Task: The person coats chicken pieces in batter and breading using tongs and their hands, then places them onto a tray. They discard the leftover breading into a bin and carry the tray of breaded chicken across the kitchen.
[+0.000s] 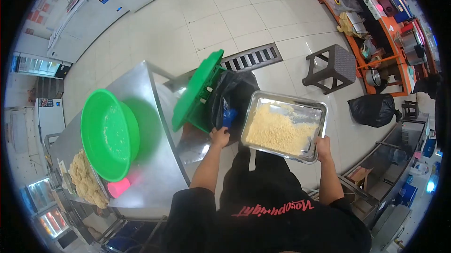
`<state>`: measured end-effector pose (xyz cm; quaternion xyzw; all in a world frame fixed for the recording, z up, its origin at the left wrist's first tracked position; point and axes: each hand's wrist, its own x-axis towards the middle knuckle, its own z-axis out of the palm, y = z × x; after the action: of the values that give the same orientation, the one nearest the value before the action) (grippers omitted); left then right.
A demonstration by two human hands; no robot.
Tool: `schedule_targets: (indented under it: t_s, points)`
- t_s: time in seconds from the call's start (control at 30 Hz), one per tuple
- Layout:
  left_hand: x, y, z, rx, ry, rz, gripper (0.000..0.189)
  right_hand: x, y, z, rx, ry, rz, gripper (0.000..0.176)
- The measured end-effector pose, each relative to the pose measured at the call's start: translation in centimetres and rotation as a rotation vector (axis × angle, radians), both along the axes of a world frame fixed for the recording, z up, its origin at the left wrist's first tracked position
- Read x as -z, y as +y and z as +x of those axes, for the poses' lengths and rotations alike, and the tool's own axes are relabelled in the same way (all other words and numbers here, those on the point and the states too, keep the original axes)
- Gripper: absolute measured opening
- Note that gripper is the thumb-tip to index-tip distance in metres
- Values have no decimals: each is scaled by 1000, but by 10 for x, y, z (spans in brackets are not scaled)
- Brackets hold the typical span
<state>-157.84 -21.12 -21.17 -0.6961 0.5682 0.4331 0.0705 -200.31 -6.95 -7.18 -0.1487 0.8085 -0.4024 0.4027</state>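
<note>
My right hand (322, 148) grips the near right corner of a rectangular metal tray (307, 157). Pale yellow crumbs (277, 131) cover much of the tray's bottom, with bare metal showing toward the far right. My left hand (219, 137) is closed on the near edge of a black bin liner (217, 105). The liner lines a green trash bin (199, 120), whose green lid (197, 91) stands raised on the left. Something blue (229, 116) lies inside the liner. The tray is just right of the bin's opening.
On the steel table (162, 178) at left are a green basin (134, 131), a pink cup (118, 187) and a mass of dough (85, 180). A floor drain (253, 58) lies beyond the bin. A brown stool (340, 65) and a black bag (373, 111) stand at right.
</note>
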Motion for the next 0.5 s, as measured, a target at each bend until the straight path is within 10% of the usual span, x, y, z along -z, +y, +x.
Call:
schedule_targets:
  t_s: [0.2, 0.5]
  points:
    - [56, -22, -3, 177, -199, 260, 65, 56, -87, 23, -337, 221, 200, 31]
    - [20, 20, 3, -223, 27, -589, 51, 62, -208, 143, -690, 438, 164, 77]
